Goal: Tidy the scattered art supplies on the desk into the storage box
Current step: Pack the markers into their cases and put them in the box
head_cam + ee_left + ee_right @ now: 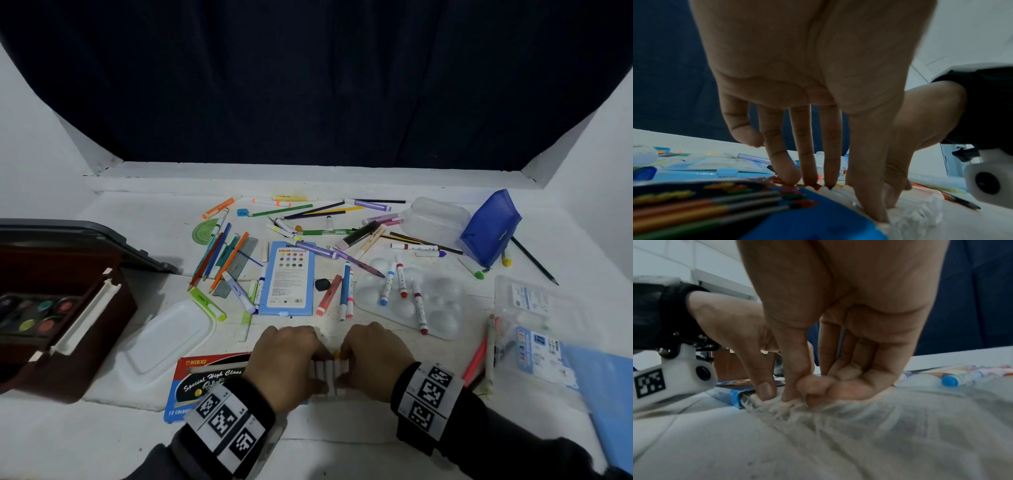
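Both grips (329,356) amid scattered markers (390,284)

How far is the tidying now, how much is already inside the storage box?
Barely started. The storage box shows only a paint palette inside. In hand: the left hand and right hand grip a row of white markers together on the desk. Left: pencils, markers and the blue pencil tin lie scattered beyond.
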A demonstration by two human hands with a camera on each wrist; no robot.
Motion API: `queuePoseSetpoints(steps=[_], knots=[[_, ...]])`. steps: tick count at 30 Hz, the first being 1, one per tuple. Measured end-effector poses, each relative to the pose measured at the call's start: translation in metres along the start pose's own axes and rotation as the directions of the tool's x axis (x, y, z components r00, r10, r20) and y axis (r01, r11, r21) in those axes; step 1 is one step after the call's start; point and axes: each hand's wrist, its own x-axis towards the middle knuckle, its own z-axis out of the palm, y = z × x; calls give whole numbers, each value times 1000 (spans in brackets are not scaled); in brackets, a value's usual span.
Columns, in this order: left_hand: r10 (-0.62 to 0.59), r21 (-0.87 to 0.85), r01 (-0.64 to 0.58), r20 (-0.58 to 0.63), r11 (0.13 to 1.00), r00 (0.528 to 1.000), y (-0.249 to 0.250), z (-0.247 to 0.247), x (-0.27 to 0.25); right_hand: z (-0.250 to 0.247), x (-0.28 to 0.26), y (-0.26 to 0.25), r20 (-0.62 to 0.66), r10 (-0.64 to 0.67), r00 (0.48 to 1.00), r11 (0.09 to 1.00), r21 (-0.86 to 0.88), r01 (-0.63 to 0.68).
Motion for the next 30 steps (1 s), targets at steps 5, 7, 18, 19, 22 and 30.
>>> queuePoseSetpoints(steps=[5,7,18,19,22,30], knots=[[-10,-11,10,15,1000,1000,1,-3,0,-7,-2,3,30,-24,999,1000,-19,25],[-21,-37,22,34,999,999,1,-5,0,-9,-4,4,31,-30,999,1000,6,30],[-9,-387,-55,-161,920,987,10,-41,29,-39,-17,48,-197,0,980,973,228,46],[7,-408,-96,-213,908,977,16,-46,37,-48,-16,57,-214,16,977,974,225,34],[71,-428,-230,-356,874,932,34,-58,68,-72,-14,88,-259,74,963,980,199,-22],[106,-132,-169,-389,977,915,76,-61,172,-117,11,189,-262,310,914,950,60,-305]])
